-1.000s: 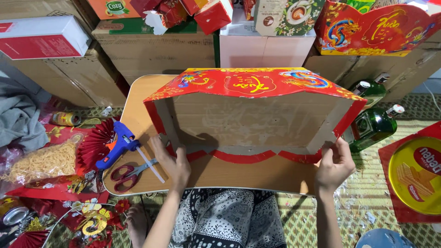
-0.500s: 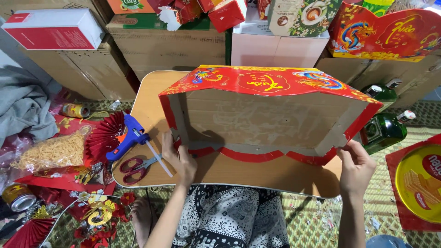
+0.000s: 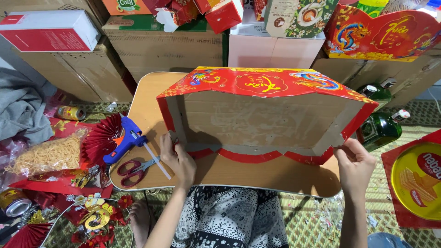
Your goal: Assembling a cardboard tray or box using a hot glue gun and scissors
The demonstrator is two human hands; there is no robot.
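Observation:
A large red and gold cardboard box (image 3: 257, 115) lies on its side on a small wooden table (image 3: 257, 177), its open grey inside facing me. My left hand (image 3: 178, 158) grips the box's lower left corner edge. My right hand (image 3: 354, 166) pinches its lower right flap. Both hands hold the box up at the near rim.
A blue glue gun (image 3: 125, 140) and red scissors (image 3: 135, 169) lie on the table's left end. Red paper fans (image 3: 98, 138), a noodle bag (image 3: 46, 154) and cans litter the floor at left. Green bottles (image 3: 381, 128) and a yellow tin (image 3: 420, 179) sit right. Cartons stand behind.
The view has shifted slightly, and the box has been turned a little so its open inside faces me more. Both hands keep hold of its lower corners.

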